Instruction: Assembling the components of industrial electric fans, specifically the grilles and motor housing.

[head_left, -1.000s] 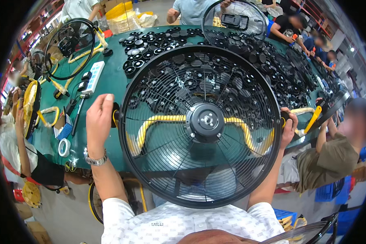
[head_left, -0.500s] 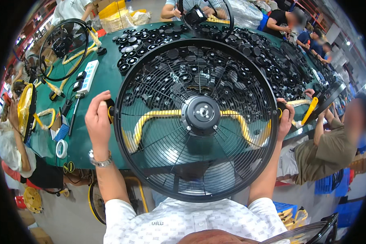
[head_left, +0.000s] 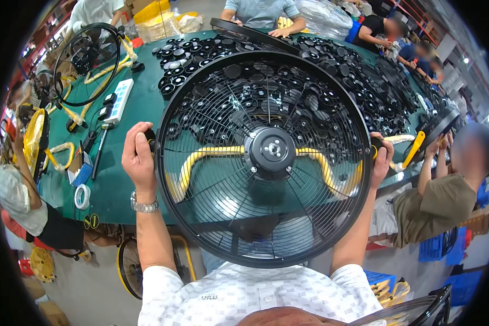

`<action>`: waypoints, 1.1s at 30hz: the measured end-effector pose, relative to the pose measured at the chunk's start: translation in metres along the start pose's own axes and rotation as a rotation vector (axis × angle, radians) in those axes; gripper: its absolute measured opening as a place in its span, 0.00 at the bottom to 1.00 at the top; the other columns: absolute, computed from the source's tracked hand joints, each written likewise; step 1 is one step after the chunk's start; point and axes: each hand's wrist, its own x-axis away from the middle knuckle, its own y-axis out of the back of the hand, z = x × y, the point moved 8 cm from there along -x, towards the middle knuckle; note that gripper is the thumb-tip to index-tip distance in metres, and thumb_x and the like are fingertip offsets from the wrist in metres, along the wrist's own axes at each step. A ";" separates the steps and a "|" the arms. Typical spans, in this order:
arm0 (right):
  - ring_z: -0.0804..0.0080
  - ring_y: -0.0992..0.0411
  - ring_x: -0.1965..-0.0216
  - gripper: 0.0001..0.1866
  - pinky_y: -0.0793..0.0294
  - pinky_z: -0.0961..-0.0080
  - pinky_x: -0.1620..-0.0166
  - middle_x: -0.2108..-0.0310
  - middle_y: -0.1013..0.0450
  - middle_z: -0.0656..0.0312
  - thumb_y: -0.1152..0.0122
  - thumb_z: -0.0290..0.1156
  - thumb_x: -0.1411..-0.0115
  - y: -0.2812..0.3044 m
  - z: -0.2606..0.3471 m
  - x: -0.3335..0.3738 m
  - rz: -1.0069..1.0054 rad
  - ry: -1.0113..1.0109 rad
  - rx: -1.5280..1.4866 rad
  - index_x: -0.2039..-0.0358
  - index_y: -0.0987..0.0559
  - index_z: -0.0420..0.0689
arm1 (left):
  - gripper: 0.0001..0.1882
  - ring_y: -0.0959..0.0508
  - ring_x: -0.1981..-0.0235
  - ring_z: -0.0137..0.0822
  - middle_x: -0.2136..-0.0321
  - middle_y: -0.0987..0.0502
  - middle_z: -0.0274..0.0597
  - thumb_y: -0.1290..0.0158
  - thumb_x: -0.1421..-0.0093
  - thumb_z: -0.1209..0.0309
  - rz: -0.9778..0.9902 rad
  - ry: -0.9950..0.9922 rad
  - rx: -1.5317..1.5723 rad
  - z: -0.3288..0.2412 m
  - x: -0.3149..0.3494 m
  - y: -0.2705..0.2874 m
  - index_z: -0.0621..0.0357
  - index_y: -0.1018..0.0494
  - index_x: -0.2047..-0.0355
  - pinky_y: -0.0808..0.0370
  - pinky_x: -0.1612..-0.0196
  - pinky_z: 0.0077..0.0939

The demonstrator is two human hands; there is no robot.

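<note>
1. The round black fan [head_left: 270, 153] is between the hands, in front of the green desk [head_left: 146, 111]
2. Left hand [head_left: 138, 158] closes on the left knob [head_left: 151, 142], right hand [head_left: 382, 158] on the right knob [head_left: 375, 143]
3. Knob-to-knob axis runs left-right; neither hand is nearer

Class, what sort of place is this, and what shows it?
Probably a fan-assembly workshop: the large caged fan motor in front, the heaps of small round black parts on the green table, and people gathered around it.
</note>
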 end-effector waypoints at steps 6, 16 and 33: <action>0.72 0.32 0.56 0.12 0.30 0.80 0.54 0.48 0.33 0.46 0.58 0.29 0.30 0.001 0.004 0.001 -0.024 0.036 -0.001 0.49 0.32 0.44 | 0.18 0.24 0.58 0.32 0.60 0.22 0.45 0.59 0.31 0.68 0.285 0.489 -0.075 0.015 -0.023 -0.008 0.71 0.27 0.53 0.30 0.50 0.25; 0.69 0.32 0.54 0.11 0.33 0.71 0.47 0.50 0.30 0.51 0.51 0.24 0.35 -0.011 0.013 -0.001 -0.075 0.119 0.094 0.52 0.30 0.44 | 0.17 0.26 0.56 0.33 0.57 0.24 0.44 0.62 0.29 0.67 0.078 0.149 0.091 0.030 0.006 0.003 0.68 0.29 0.54 0.31 0.48 0.27; 0.78 0.30 0.58 0.11 0.32 0.79 0.52 0.63 0.25 0.62 0.50 0.33 0.33 -0.002 0.020 -0.013 -0.153 -0.174 0.327 0.58 0.26 0.40 | 0.15 0.27 0.59 0.30 0.59 0.25 0.42 0.60 0.29 0.68 0.113 0.175 0.131 0.041 0.004 -0.002 0.68 0.29 0.54 0.31 0.52 0.24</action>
